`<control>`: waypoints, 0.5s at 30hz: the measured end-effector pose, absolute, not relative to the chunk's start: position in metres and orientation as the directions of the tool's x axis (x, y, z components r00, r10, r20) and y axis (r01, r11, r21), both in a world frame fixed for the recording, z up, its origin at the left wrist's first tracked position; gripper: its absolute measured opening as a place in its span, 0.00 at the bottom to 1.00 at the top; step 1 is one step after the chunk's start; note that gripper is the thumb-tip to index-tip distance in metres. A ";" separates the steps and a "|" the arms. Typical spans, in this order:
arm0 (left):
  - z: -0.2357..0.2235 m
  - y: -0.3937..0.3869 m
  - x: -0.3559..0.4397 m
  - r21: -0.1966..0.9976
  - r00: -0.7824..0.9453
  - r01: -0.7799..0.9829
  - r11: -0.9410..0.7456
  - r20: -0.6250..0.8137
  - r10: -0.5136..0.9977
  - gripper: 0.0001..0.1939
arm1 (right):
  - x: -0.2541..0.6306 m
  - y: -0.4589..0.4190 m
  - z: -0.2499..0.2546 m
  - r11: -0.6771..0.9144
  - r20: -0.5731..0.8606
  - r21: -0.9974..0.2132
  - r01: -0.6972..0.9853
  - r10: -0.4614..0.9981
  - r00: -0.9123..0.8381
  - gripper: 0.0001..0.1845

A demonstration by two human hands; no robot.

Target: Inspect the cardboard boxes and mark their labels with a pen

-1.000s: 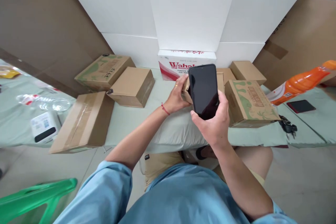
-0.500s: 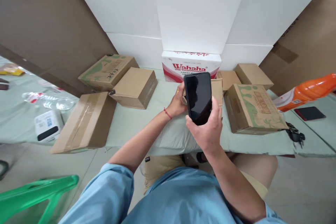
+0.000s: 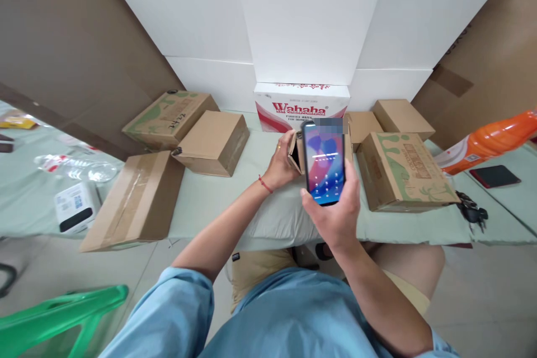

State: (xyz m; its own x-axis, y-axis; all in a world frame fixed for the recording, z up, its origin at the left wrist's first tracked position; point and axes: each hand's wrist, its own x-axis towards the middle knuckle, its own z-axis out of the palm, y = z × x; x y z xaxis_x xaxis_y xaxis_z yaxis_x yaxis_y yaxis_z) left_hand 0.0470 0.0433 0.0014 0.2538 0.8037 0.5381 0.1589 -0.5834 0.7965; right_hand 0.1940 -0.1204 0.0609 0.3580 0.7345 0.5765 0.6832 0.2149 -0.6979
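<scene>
A smartphone with a lit screen, showing a number keypad on a blue and red background, is upright in my right hand. My thumb and fingers grip its lower edges. Behind the phone is a small cardboard box with a dark gap at its left end. My left hand is closed around that end of the box, and a red string bracelet circles the wrist. The phone hides most of this box. Farther back stands a white and red Wahaha carton.
Several cardboard boxes stand at the left, and others, including a green-printed box, at the right. An orange bottle, keys, a clear plastic bottle and a white device lie around. White panels rise behind.
The phone's screen was black and is now lit with a keypad. My right hand and the phone have shifted slightly right and down, showing more of the small box.
</scene>
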 end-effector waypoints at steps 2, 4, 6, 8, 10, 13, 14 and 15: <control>0.005 0.041 0.034 0.793 0.202 0.205 -0.574 0.540 0.817 0.65 | 0.211 -0.127 0.057 0.185 0.534 -0.760 0.623 0.723 0.437 0.54; 0.010 0.035 0.017 0.822 0.080 0.246 -0.514 0.511 0.856 0.68 | 0.233 -0.134 0.050 0.099 0.468 -0.806 0.583 0.711 0.525 0.57; 0.017 0.025 -0.003 0.879 -0.067 0.208 -0.430 0.451 0.890 0.65 | 0.254 -0.139 0.039 -0.035 0.389 -0.810 0.586 0.715 0.581 0.59; 0.027 0.009 -0.019 0.924 -0.172 0.043 -0.379 0.381 0.909 0.58 | 0.268 -0.142 0.025 -0.185 0.282 -0.765 0.617 0.765 0.579 0.58; 0.036 -0.010 -0.029 0.926 -0.222 -0.131 -0.354 0.321 0.921 0.50 | 0.271 -0.143 0.010 -0.293 0.136 -0.694 0.657 0.843 0.520 0.54; 0.044 -0.042 -0.037 0.911 -0.248 -0.274 -0.308 0.242 0.938 0.38 | 0.257 -0.140 -0.009 -0.348 -0.070 -0.594 0.725 0.920 0.385 0.52; 0.045 -0.052 -0.038 0.908 -0.261 -0.297 -0.295 0.220 0.940 0.36 | 0.249 -0.138 -0.013 -0.353 -0.121 -0.567 0.744 0.930 0.348 0.52; 0.043 -0.061 -0.040 0.907 -0.274 -0.315 -0.279 0.195 0.942 0.34 | 0.242 -0.135 -0.017 -0.354 -0.160 -0.543 0.762 0.934 0.320 0.51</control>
State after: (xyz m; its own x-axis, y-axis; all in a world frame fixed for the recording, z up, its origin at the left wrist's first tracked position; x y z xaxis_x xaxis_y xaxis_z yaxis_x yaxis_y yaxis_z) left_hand -0.0402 -0.0608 0.0433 -0.2736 0.9419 0.1950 -0.3146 -0.2792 0.9072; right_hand 0.2421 -0.1350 -0.0166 0.3197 0.9339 -0.1600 0.7616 -0.3537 -0.5430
